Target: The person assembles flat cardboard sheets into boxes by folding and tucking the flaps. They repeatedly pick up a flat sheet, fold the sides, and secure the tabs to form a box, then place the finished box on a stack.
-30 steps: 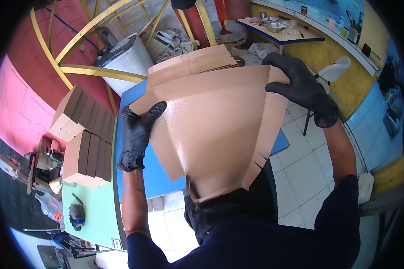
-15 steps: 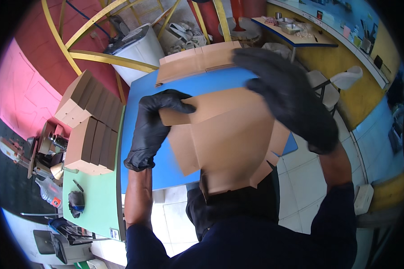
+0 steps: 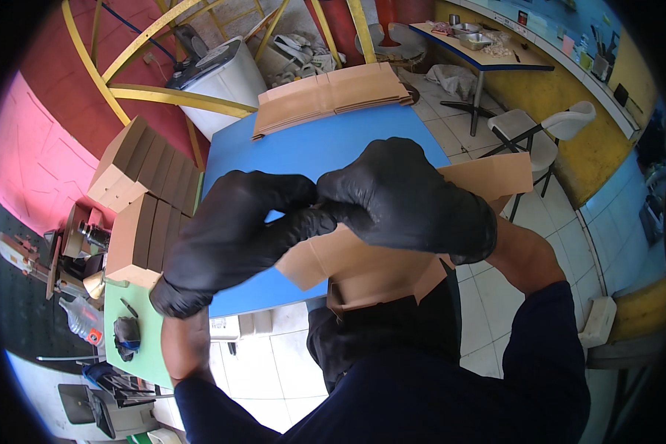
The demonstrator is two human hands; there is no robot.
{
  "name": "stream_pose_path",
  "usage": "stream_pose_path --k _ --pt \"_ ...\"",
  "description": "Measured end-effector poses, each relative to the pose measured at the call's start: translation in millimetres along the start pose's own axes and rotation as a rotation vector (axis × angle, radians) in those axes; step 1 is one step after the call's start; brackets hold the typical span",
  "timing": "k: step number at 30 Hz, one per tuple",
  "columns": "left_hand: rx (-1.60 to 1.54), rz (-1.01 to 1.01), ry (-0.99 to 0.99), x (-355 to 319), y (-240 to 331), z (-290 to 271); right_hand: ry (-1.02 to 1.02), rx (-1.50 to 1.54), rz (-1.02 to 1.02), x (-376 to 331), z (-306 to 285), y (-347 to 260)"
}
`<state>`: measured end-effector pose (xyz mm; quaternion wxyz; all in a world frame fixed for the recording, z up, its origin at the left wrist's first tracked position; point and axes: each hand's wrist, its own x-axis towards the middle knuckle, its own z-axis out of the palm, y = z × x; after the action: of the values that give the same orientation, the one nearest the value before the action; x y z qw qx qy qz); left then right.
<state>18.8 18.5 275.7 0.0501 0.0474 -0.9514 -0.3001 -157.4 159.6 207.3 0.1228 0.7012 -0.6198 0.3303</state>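
A partly folded brown cardboard box (image 3: 377, 270) leans against my lap at the front edge of the blue table, its flaps spread. My left hand (image 3: 237, 226), in a black glove, is closed at the box's far left corner, thumb and fingers pinched together. Meeting it there, my right hand (image 3: 407, 200), also black-gloved, has its fingers curled in at the same corner. Both hands hide the pinched corner and most of the box's far side. One flap (image 3: 496, 176) sticks out beyond my right wrist.
Flat cardboard blanks (image 3: 333, 96) lie stacked at the far edge of the blue table (image 3: 318, 148). On the left, folded boxes (image 3: 137, 233) stand in rows on a green table (image 3: 163, 325). A white chair (image 3: 533, 133) and a side table (image 3: 481, 52) stand far right.
My right hand has come down and left from above the box's far right side to meet my left hand. The far panel, visible before, is now covered by my hands.
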Motion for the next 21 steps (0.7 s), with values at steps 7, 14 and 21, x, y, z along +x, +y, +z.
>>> stream_pose_path --k 7,14,21 --pt "0.318 0.090 0.159 -5.6 15.5 8.8 -0.072 0.027 -0.008 -5.4 -17.4 -8.5" --pt "0.211 0.059 0.064 -8.4 12.5 -1.7 -0.047 0.187 -0.054 -11.5 -23.4 -0.2" --pt "0.057 -0.180 -0.056 -9.8 17.3 -18.3 -0.004 0.192 -0.081 -12.5 -25.1 5.6"
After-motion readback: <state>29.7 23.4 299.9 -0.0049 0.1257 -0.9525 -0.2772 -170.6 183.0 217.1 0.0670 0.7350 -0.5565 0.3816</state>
